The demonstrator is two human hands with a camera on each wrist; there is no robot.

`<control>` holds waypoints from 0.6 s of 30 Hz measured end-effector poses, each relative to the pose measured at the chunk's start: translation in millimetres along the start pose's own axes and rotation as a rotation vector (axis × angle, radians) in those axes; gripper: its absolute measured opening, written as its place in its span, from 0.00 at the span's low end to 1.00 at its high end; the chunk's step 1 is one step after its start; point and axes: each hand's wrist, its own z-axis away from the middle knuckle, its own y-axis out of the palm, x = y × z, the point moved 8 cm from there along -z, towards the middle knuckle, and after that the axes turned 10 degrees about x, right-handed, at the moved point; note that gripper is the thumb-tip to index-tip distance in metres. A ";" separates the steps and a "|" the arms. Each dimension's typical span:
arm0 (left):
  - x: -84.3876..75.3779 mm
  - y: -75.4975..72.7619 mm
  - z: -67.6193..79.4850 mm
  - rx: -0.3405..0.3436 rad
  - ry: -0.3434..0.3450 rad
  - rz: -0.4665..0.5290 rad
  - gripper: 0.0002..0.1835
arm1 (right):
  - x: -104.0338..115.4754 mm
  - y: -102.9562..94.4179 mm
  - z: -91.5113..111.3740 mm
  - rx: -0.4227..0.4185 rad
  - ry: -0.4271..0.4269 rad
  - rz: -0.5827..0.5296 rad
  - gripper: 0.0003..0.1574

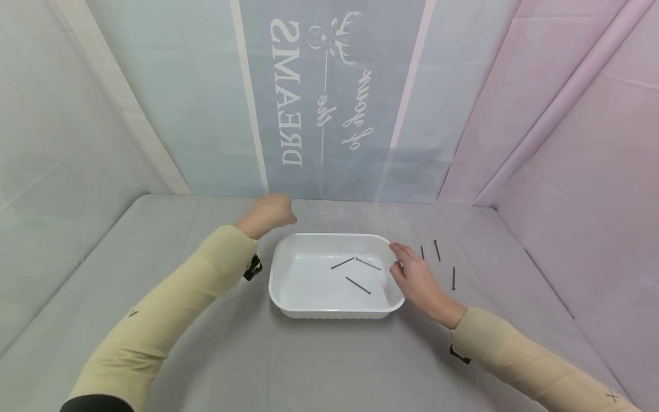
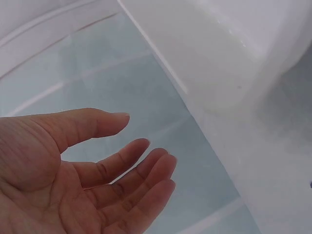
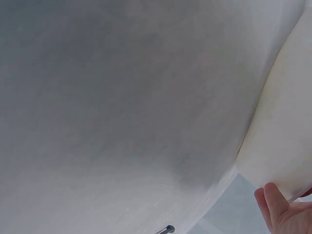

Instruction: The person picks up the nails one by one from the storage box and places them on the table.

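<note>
A white rectangular dish (image 1: 334,314) stands on the grey cloth with three dark nails (image 1: 358,285) lying apart on its bottom. The right hand (image 1: 424,286) grips the dish's right rim. In the right wrist view, fingers (image 3: 275,200) lie against the outer wall of the dish (image 3: 282,141), and the thumb is mostly hidden. Behind the dish's far left corner is the left hand (image 1: 270,213), apart from it. The left wrist view shows that hand (image 2: 97,170) with loosely bent fingers, the thumb spread away and nothing held.
Three more nails (image 1: 453,278) lie on the grey cloth (image 1: 329,366) to the right of the dish, beyond the right hand. A printed fabric wall (image 1: 319,177) rises at the back. Pale fabric walls stand on the left (image 1: 62,143) and right (image 1: 592,160).
</note>
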 end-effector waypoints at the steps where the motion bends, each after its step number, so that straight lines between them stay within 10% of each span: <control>1: -3.1 0.1 0.4 -0.001 0.009 -0.003 0.02 | 0.0 -0.1 0.1 0.000 0.000 -0.001 0.27; 18: -55.9 7.3 2.1 -0.002 0.102 -0.114 0.08 | 0.8 -0.5 1.0 -0.002 0.001 -0.002 0.27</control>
